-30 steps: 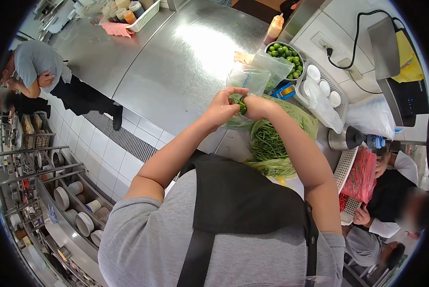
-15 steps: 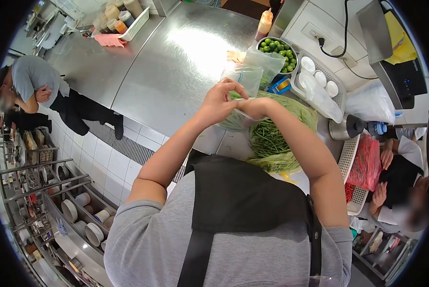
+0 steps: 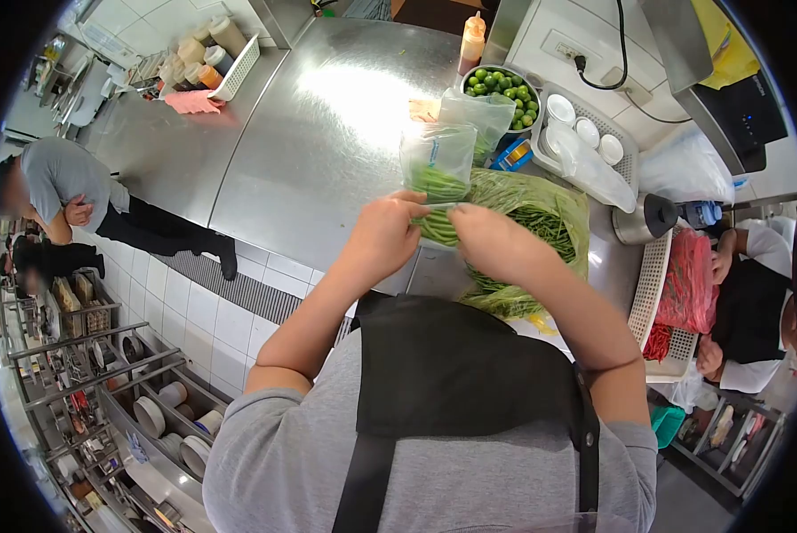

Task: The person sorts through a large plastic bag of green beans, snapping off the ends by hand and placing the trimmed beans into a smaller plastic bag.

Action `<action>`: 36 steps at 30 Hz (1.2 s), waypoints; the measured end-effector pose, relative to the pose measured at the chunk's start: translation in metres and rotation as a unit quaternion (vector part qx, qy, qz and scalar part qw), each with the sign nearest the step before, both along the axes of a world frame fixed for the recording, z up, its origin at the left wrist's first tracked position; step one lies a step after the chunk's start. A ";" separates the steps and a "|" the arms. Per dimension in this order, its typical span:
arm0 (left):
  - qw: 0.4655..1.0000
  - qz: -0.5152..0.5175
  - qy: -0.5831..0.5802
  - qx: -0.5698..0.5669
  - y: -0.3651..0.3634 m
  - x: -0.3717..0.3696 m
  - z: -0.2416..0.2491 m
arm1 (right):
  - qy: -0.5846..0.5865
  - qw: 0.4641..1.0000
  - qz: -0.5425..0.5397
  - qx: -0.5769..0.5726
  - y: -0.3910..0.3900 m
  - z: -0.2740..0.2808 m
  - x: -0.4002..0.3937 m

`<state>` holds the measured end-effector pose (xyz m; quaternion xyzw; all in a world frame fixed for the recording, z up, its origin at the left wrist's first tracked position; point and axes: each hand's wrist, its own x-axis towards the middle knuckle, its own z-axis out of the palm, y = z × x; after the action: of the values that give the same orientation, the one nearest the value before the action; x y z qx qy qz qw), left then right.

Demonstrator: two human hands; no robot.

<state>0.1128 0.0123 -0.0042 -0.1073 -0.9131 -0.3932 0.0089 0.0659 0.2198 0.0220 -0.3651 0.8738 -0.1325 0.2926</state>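
Observation:
A clear plastic bag with cut green beans [image 3: 436, 229] hangs between my two hands over the steel counter's front edge. My left hand [image 3: 386, 233] pinches its upper left edge, and my right hand [image 3: 496, 238] grips the upper right edge. Just beyond it lies another clear bag of green beans [image 3: 436, 169], with a further filled bag [image 3: 487, 120] behind that. Under and beside my right hand, a large yellow-green bag [image 3: 573, 200] lies open around a heap of long green beans [image 3: 549, 226].
A bowl of green limes [image 3: 505, 89], a sauce bottle [image 3: 472, 40], a blue tape dispenser [image 3: 511, 155] and a basket of white lids [image 3: 629, 160] stand at the back right. A co-worker [image 3: 754, 302] handles a red bag [image 3: 685, 280]. Another person [image 3: 70, 178] leans at the left.
Both hands have moved down toward me and apart, stretching the bag's top edge between them. The beans inside it now show. The head view has shifted slightly.

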 end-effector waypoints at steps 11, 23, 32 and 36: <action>0.998 0.037 -0.023 0.048 0.000 0.004 0.016 | 0.360 0.886 -0.069 -0.285 0.038 -0.024 0.035; 0.974 0.046 0.151 0.164 -0.010 -0.012 -0.082 | 0.027 0.831 -0.306 -0.463 0.012 -0.052 0.044; 0.965 0.033 -0.063 0.254 -0.059 -0.023 -0.130 | -0.035 0.775 -0.316 -0.546 0.019 -0.029 0.058; 0.937 0.232 -0.028 0.258 -0.106 -0.071 -0.091 | -0.021 0.728 -0.380 -0.571 0.053 -0.032 0.058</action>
<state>0.0417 -0.0942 -0.0955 0.1249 -0.7797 -0.6051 0.1015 0.1240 0.2733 -0.0104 -0.0979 0.6930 -0.7137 -0.0276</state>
